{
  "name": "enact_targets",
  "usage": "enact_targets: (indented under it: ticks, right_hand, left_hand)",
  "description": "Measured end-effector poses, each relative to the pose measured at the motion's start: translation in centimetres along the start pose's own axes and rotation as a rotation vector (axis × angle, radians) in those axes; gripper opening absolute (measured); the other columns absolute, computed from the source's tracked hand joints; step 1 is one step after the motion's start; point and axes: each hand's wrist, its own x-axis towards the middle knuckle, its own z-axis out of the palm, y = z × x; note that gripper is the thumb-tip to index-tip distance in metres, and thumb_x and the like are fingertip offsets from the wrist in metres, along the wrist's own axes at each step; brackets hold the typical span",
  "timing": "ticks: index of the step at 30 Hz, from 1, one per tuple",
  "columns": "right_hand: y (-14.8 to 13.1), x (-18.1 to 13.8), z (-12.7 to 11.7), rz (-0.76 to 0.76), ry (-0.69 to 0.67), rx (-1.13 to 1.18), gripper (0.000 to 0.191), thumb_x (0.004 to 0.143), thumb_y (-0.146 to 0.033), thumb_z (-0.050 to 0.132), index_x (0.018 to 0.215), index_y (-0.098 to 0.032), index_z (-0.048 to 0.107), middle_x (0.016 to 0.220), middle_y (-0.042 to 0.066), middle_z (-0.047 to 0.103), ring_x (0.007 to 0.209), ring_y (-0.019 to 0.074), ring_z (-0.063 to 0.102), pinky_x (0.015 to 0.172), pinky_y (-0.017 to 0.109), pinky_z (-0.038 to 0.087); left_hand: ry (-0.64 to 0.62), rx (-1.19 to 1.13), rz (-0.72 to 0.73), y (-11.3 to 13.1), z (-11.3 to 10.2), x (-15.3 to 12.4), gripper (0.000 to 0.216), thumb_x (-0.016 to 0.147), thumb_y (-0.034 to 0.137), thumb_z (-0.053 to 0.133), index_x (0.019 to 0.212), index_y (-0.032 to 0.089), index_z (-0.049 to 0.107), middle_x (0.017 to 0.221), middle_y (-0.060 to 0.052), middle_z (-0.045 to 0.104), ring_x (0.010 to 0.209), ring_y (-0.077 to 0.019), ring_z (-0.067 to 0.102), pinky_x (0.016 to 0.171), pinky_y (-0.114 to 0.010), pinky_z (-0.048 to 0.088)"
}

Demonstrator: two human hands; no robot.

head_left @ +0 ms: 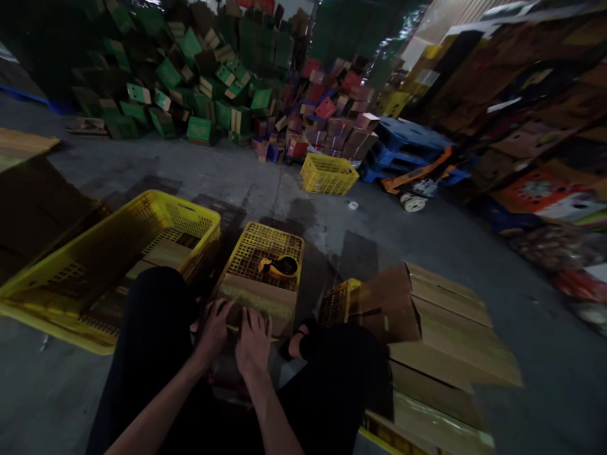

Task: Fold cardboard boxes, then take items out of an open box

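Cardboard [265,308] lies atop the middle yellow crate [272,235], its near edge under the half-curled left hand [213,330] and right hand [253,341], their grip unclear.

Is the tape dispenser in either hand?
No, the tape dispenser lies on the yellow crate, apart from the left hand and right hand, which rest on cardboard.

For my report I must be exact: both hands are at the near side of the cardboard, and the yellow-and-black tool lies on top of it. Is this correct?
Only "on top of it" is wrong: the head view shows the yellow-and-black tool on the yellow crate, beyond the cardboard. The left hand and right hand are at its near side.
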Motion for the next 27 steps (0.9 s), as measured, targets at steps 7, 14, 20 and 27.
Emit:
enact_targets:
  ticks: [7,14,20,27]
  right_hand:
    - [5.3,-2.8,-1.5,0.119,0.175,-0.089,0.048,0.101,-0.017,0.03,0.143,-0.019,0.054,0.138,0.013,0.061,0.131,0.0239,0.052,0.118,0.048,0.025]
    - [8.4,-3.9,-0.1,0.167,0.259,-0.103,0.048,0.104,-0.025,0.026,0.141,-0.016,0.056,0.138,0.014,0.061,0.13,0.0231,0.053,0.117,0.045,0.027]
    - [8.6,-3.1,0.3,0.198,0.301,-0.102,0.052,0.105,-0.033,0.023,0.144,-0.012,0.052,0.14,0.017,0.058,0.129,0.0261,0.052,0.109,0.043,0.034]
    - [7.7,-1.0,-1.5,0.259,0.259,-0.133,0.051,0.103,-0.036,0.027,0.138,-0.015,0.058,0.14,0.018,0.058,0.121,0.0317,0.055,0.102,0.046,0.039]
  left_hand:
    - [0.028,-0.007,-0.028,-1.3,0.3,0.3,0.059,0.081,0.001,0.041,0.13,0.025,0.064,0.125,-0.008,0.059,0.117,-0.0254,0.052,0.108,-0.045,0.043]
    - [0.06,-0.049,-0.056,-2.0,-0.5,0.9,0.051,0.081,0.006,0.044,0.123,0.023,0.068,0.122,-0.008,0.061,0.11,-0.0247,0.057,0.102,-0.043,0.047]
    - [0.133,0.061,-0.02,-0.4,-0.2,0.9,0.043,0.091,0.016,0.043,0.127,0.021,0.066,0.124,-0.011,0.057,0.116,-0.0261,0.053,0.105,-0.046,0.044]
    - [0.065,0.115,0.105,3.0,1.8,1.2,0.046,0.097,0.026,0.045,0.14,0.019,0.059,0.153,-0.017,0.036,0.142,-0.0363,0.033,0.113,-0.053,0.036]
